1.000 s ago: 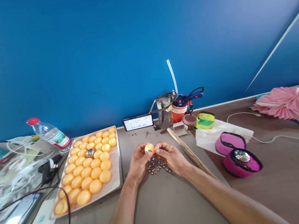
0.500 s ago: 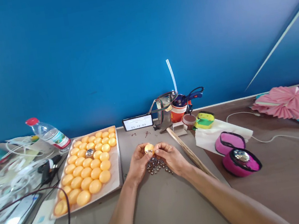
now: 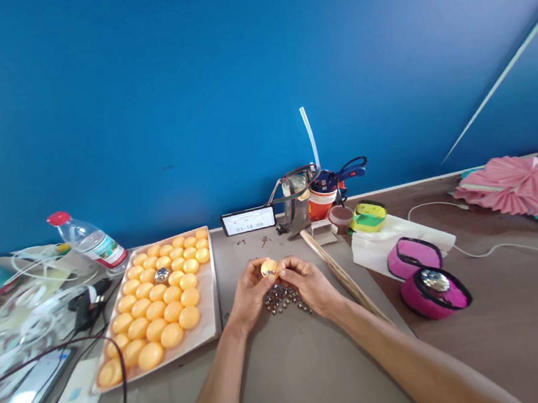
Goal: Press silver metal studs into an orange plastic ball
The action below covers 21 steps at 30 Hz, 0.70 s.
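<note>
Between my two hands, just above the table, is an orange ball with small shiny beads on its near side. My left hand is closed around the ball from the left. From the right, the pinched fingertips of my right hand press at the ball's edge; whatever tiny thing they may grip is hidden. Below the fingers lies a loose heap of small, dark, shiny beads. A shallow white tray to the left holds several rows of orange balls, and one ball among them is covered in silvery beads.
A phone showing a timer leans at the wall. Right of my hands lie a long wooden stick, a brown pot and pink bands. A red-capped bottle and tangled cables stand left of the tray.
</note>
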Available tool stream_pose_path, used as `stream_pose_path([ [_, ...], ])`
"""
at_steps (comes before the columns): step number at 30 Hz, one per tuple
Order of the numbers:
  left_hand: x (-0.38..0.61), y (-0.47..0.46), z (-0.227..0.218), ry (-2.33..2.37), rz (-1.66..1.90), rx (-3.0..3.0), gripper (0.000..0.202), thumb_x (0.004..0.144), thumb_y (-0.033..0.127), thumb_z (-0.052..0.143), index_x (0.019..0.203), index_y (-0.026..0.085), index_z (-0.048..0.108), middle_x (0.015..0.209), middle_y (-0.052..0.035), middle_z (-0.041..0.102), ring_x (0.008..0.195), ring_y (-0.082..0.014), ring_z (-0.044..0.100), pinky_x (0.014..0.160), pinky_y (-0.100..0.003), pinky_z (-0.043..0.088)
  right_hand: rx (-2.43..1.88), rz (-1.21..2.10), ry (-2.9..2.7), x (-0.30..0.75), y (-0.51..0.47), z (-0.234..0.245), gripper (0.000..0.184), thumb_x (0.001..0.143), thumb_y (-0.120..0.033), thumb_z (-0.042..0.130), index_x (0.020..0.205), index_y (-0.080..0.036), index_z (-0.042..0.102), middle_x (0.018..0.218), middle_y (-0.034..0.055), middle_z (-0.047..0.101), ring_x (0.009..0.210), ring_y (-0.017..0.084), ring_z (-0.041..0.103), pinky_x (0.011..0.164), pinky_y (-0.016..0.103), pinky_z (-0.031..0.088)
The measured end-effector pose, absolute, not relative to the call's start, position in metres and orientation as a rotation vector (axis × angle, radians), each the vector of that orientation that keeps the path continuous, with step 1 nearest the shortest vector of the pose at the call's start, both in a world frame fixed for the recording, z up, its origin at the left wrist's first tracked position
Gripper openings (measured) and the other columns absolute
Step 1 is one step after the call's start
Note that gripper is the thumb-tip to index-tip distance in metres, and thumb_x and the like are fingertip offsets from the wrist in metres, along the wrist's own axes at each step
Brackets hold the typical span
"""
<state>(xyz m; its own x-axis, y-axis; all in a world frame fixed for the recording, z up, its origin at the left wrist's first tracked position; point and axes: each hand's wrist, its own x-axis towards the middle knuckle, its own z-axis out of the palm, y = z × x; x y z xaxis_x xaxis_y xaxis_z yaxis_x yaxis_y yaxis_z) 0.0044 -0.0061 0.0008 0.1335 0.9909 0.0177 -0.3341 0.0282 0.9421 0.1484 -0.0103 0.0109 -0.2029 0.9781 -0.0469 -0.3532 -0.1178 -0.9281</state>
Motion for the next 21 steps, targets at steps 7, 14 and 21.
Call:
stream_pose_path([
  [7, 0.0049, -0.0062, 0.0008, 0.841, 1.249, 0.989, 0.035, 0.066, 0.028, 0.073, 0.097, 0.018, 0.061, 0.087, -0.0027, 0.061, 0.08, -0.0152, 0.056, 0.075, -0.029, 0.043, -0.887, 1.579, -1.009, 0.1481, -0.011, 0.012, 0.021, 0.068, -0.036, 0.067, 0.072, -0.019, 0.055, 0.063, -0.0037, 0.049, 0.059, 0.011, 0.042, 0.059, 0.024, 0.033],
  [14, 0.004, -0.0064, 0.0006, 0.809, 1.226, 0.995, 0.031, 0.069, 0.025, 0.071, 0.098, 0.019, 0.06, 0.088, -0.0009, 0.06, 0.08, -0.0131, 0.055, 0.075, -0.027, 0.042, -0.845, 1.602, -1.01, 0.1493, -0.0107, 0.009, 0.019, 0.07, -0.036, 0.065, 0.072, -0.019, 0.056, 0.062, -0.0036, 0.051, 0.059, 0.011, 0.044, 0.06, 0.025, 0.034],
  [21, 0.003, -0.0065, 0.0008, 0.868, 1.226, 1.021, 0.033, 0.068, 0.026, 0.072, 0.098, 0.018, 0.06, 0.089, -0.0023, 0.061, 0.082, -0.0144, 0.055, 0.076, -0.028, 0.042, -0.858, 1.618, -0.996, 0.1491, -0.0101, 0.0092, 0.021, 0.069, -0.036, 0.066, 0.071, -0.019, 0.055, 0.061, -0.0043, 0.05, 0.058, 0.01, 0.043, 0.059, 0.024, 0.033],
])
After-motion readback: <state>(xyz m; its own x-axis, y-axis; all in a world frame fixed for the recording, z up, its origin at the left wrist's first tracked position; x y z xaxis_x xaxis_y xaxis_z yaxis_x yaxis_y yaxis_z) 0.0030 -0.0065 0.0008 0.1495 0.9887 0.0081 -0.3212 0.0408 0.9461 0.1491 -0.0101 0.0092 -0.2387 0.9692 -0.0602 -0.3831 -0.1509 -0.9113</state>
